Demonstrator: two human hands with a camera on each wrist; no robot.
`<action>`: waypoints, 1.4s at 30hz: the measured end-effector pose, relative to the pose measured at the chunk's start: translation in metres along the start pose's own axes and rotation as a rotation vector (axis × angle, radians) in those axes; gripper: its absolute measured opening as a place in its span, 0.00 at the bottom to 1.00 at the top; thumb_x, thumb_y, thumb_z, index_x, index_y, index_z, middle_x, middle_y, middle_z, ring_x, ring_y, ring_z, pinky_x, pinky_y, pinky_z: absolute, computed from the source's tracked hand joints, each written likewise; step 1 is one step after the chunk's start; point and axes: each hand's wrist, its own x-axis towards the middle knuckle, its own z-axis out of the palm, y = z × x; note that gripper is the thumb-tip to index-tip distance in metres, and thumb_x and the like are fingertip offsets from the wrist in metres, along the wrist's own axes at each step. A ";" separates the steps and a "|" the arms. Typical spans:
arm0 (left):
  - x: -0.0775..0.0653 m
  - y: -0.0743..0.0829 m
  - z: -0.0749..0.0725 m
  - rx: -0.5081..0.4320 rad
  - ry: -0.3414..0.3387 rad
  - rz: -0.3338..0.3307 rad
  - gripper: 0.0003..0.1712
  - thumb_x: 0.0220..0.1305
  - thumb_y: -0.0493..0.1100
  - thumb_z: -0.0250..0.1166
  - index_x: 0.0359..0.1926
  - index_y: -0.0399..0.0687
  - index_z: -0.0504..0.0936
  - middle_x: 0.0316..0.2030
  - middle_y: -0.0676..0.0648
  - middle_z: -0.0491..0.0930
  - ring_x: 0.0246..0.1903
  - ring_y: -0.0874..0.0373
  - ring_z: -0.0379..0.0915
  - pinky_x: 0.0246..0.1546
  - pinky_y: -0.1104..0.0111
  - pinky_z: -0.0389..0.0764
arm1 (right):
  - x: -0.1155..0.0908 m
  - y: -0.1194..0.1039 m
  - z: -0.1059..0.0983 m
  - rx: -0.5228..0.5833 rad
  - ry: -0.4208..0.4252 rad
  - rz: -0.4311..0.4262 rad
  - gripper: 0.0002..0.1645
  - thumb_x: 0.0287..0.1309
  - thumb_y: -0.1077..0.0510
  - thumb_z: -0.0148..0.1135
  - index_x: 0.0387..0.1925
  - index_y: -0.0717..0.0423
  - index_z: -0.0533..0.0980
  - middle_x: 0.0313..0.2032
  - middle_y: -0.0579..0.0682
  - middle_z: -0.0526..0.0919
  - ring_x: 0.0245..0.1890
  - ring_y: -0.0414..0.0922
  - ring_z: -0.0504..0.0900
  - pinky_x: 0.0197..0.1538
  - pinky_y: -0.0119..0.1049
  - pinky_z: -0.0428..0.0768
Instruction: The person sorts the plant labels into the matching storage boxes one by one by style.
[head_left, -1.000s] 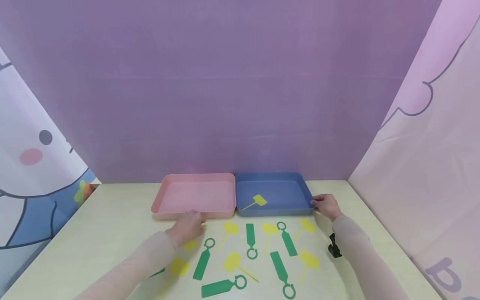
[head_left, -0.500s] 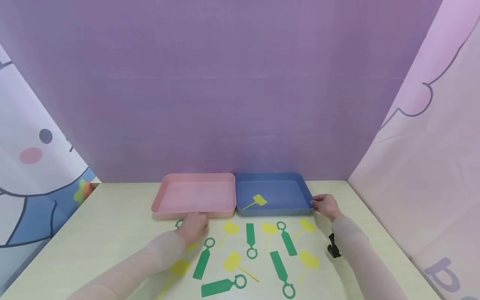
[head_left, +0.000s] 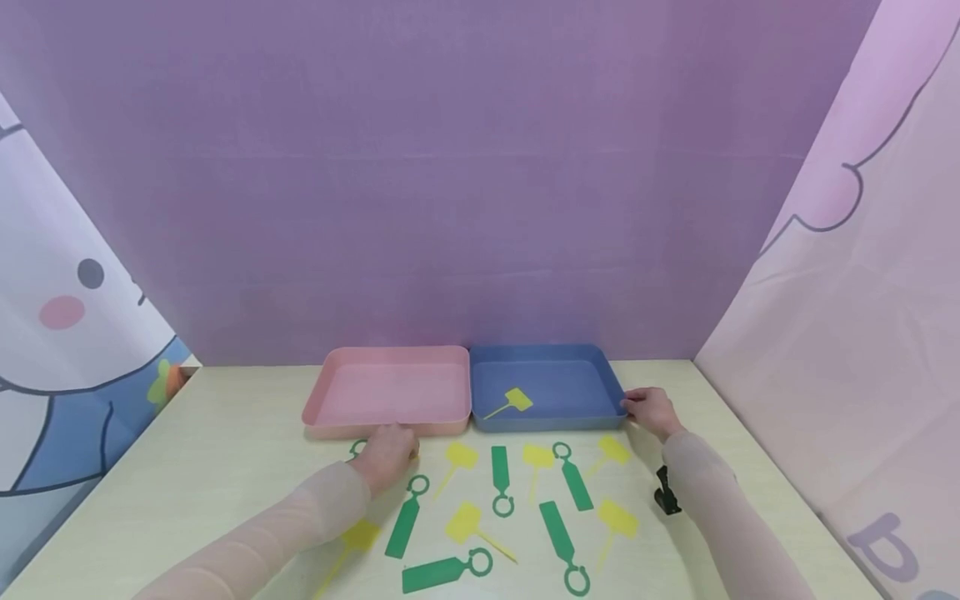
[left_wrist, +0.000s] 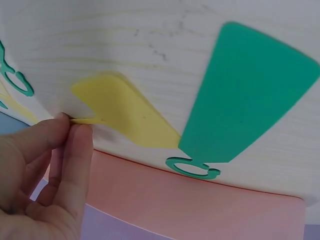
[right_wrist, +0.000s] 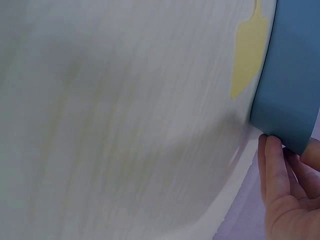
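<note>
My left hand (head_left: pixel 386 458) is just in front of the pink tray (head_left: pixel 390 387). In the left wrist view its thumb and fingers pinch the thin stem of a yellow T-shaped plant label (left_wrist: pixel 122 112), whose slanted head points away from the hand. Beside that head lies a green tag (left_wrist: pixel 245 95) with an open ring at one end. My right hand (head_left: pixel 651 411) holds the right side of the blue tray (head_left: pixel 562 383), thumb at the rim and fingers against the outer wall. One yellow label (head_left: pixel 517 400) lies inside the blue tray.
Several green ring-ended tags (head_left: pixel 558 529) and yellow labels (head_left: pixel 618 518) lie scattered on the pale table (head_left: pixel 187 458) before the trays. A small black object (head_left: pixel 666 493) stands by the right forearm. A purple backdrop (head_left: pixel 480 183) rises behind the trays.
My left hand has shifted slightly right, and a green tag's ring now shows at its left. The right hand and both trays stay in place.
</note>
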 end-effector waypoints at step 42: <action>0.019 0.023 -0.034 -0.061 -0.023 0.162 0.10 0.43 0.27 0.62 0.24 0.44 0.84 0.25 0.51 0.82 0.27 0.58 0.75 0.34 0.67 0.77 | -0.001 -0.001 0.000 -0.007 0.004 0.005 0.20 0.62 0.67 0.48 0.52 0.80 0.67 0.48 0.73 0.74 0.44 0.58 0.79 0.41 0.38 0.81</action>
